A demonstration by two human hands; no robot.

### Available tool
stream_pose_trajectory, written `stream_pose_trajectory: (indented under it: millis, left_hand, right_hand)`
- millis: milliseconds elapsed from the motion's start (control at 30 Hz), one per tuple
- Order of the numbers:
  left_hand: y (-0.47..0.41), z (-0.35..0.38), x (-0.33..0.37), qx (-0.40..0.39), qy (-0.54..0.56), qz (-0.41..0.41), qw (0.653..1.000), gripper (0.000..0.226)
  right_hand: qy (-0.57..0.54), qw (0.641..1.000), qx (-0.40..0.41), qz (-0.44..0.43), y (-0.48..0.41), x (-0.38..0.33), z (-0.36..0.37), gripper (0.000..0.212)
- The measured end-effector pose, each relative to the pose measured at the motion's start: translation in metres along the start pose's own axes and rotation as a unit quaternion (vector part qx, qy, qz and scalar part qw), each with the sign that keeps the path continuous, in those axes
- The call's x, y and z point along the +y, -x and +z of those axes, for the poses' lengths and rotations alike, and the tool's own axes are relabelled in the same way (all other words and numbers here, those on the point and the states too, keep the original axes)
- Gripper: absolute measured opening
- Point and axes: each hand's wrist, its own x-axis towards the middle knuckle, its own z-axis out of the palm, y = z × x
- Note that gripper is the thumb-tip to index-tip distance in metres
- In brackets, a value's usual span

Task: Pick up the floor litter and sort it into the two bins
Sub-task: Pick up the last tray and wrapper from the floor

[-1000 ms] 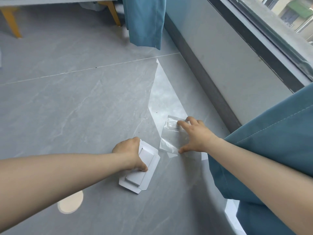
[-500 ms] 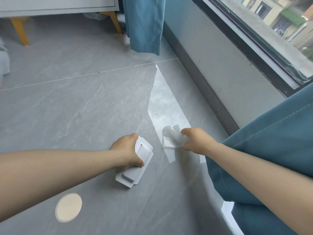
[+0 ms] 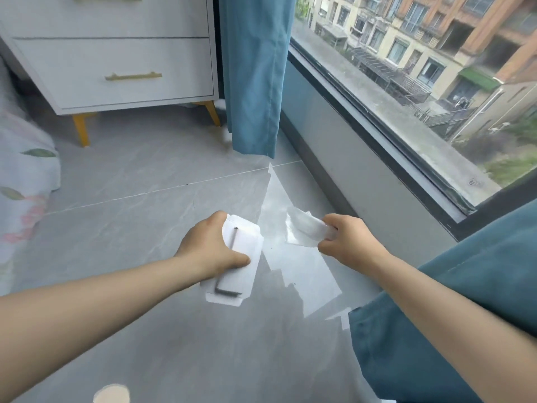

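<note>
Both litter pieces have come up off the tiles since the earlier frames, and the view has lifted to take in the dresser drawers and the street outside.

Flattened white carton point(image 3: 242, 257): held by the left hand point(image 3: 207, 248), fingers curled over its far edge, thumb pressed on the face. It is tilted, with its near end low; cannot tell if that end is clear of the floor point(image 3: 130, 228).

Clear plastic bag point(image 3: 303, 229): crumpled, pinched at one end in the right hand point(image 3: 347, 241), with the rest sticking out toward the carton. The two pieces are near each other but not touching.

Neither bin is in view.

Risks (judgement): the bag film is slick and only pinched at its edge, so it could slide out during the carry. The carton is gripped along one side only, so it may flex or swing and snag. With both hands full, the wrong piece could go in the wrong bin.

Surroundings: glossy grey marbled tile with a bright patch of window light. Blue curtain point(image 3: 252, 74) hangs ahead, with more blue fabric by the right arm. White dresser point(image 3: 116, 53) on yellow legs, floral bedding point(image 3: 23, 170) at left, window point(image 3: 406, 68) at right.
</note>
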Motion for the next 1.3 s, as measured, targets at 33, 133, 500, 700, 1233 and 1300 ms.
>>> stream_pose_trajectory:
  millis: [33, 133, 500, 700, 1233, 1300]
  left_hand:
    - [-0.004, -0.012, 0.007, 0.015, 0.014, -0.001, 1.0, 0.052]
    - [-0.018, -0.051, 0.029, 0.045, 0.032, 0.012, 0.998, 0.051]
    - [-0.006, -0.297, 0.199, 0.122, 0.025, 0.074, 0.989, 0.054]
    - [0.055, -0.457, 0.313, 0.14, 0.06, 0.096, 0.984, 0.051]
    - [0.267, -0.826, 0.554, 0.227, 0.089, 0.275, 0.93, 0.047]
    - [0.29, -0.846, 0.564, 0.227, 0.113, 0.315, 0.915, 0.048]
  right_hand:
    - [-0.004, 1.0, 0.006, -0.008, -0.004, -0.01, -0.008, 0.031]
    - [0.001, 1.0, 0.013, -0.022, -0.02, -0.042, -0.036, 0.022]
    - [0.048, 0.994, 0.074, -0.063, -0.007, -0.229, -0.26, 0.006]
    - [0.049, 0.985, 0.135, -0.097, 0.047, -0.36, -0.428, 0.017]
    - [0.058, 0.921, 0.338, -0.187, 0.249, -0.658, -0.767, 0.011]
    - [0.06, 0.903, 0.377, -0.199, 0.283, -0.674, -0.782, 0.012]
